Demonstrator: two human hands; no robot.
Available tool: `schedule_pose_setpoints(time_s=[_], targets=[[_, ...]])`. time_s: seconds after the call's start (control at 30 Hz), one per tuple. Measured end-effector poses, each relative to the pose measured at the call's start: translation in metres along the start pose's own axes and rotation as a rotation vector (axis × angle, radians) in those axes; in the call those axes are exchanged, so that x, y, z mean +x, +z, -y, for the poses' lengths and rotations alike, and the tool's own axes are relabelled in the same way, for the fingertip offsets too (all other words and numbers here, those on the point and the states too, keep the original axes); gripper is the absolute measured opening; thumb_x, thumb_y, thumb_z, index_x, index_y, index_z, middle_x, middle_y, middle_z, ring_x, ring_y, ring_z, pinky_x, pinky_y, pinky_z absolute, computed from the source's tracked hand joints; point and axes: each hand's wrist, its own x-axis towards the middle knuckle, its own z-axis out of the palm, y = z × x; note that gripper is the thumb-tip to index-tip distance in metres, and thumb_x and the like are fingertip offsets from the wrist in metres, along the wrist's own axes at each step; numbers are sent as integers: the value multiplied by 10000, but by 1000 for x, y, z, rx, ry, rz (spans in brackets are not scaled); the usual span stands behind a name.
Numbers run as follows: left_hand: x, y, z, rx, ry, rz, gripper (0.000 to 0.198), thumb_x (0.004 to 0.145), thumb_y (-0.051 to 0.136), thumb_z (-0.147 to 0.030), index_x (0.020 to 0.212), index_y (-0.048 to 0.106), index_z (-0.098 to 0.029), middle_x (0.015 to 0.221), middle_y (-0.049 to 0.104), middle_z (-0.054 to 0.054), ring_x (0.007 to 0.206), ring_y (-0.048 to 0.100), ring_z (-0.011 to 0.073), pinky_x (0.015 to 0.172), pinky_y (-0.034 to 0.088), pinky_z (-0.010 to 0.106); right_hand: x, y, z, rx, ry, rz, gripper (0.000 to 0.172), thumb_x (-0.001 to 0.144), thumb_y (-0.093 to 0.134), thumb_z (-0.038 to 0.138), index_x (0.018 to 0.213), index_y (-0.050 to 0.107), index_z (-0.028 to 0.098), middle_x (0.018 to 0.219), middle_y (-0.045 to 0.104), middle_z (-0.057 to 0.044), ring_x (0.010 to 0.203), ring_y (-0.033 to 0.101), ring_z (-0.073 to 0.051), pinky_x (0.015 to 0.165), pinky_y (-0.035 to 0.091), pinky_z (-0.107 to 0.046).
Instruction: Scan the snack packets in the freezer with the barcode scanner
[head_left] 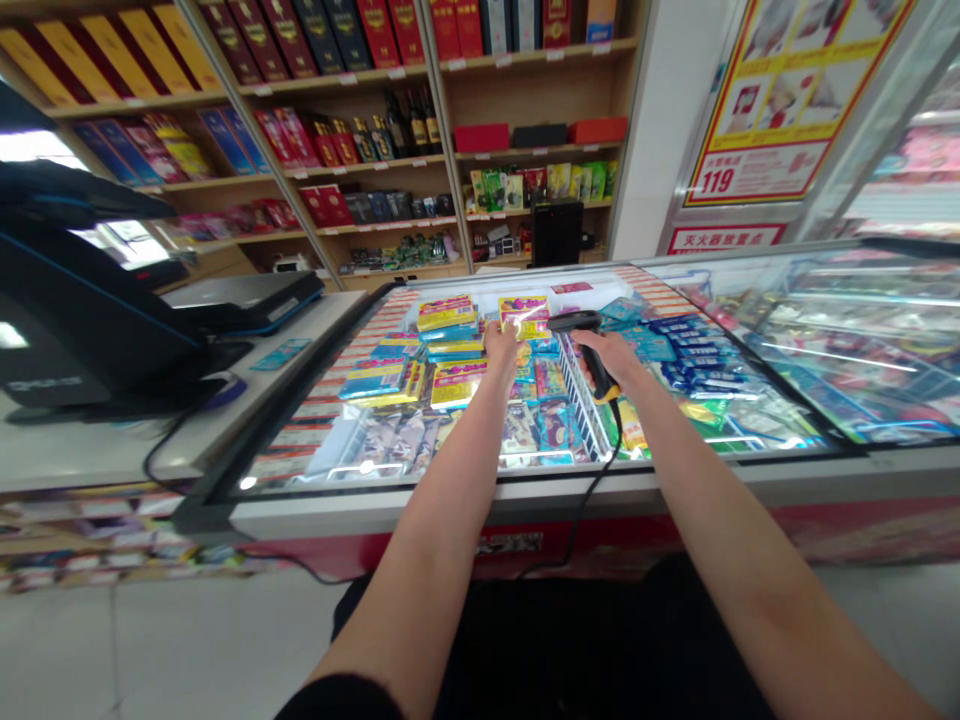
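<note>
Barcode scanner [587, 352], black with a yellow band, sits clamped in the right hand [610, 356], its fingers wrapped round the handle. Its long axis slants up and left from the grip, and its head points left toward a yellow-and-pink packet [523, 316]. That packet lies just left of the scanner head, and the left hand [501, 347] is nearer, with its fingertips at the packet's near edge; whether they pinch it, I cannot tell. A black cord [589, 510] drops from the scanner over the front rim of a chest freezer [525, 490] full of packets. Left of the grip stands a cash register [79, 310]; wooden shelves [360, 230] of boxed goods rise far beyond.
</note>
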Motion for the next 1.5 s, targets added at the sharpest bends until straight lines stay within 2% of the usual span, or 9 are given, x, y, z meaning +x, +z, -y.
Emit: schedule_pose_setpoints(time_s=[0.47,1.27,1.5], targets=[[2,-1,2,-64,16,18,120,836,538,-91,869,507,-202,831,624,-5,859,664,139,789,549,281,1,-2,0,13,3,-22,243,849,637,368,731,551,173,434,561,-11,292,464,-129,280,376,-233],[-3,0,0,-10,29,10,136,805,556,-90,820,486,-206,719,584,-32,797,665,132,714,553,239,-2,0,2,9,52,17,248,893,600,333,713,529,178,439,549,4,299,470,-122,296,377,-217],[-2,-3,3,1,55,1,123,796,572,-105,824,504,-204,736,600,-24,797,668,138,728,560,262,-2,1,2,12,62,7,254,901,586,326,703,526,179,430,541,6,297,463,-121,294,381,-221]])
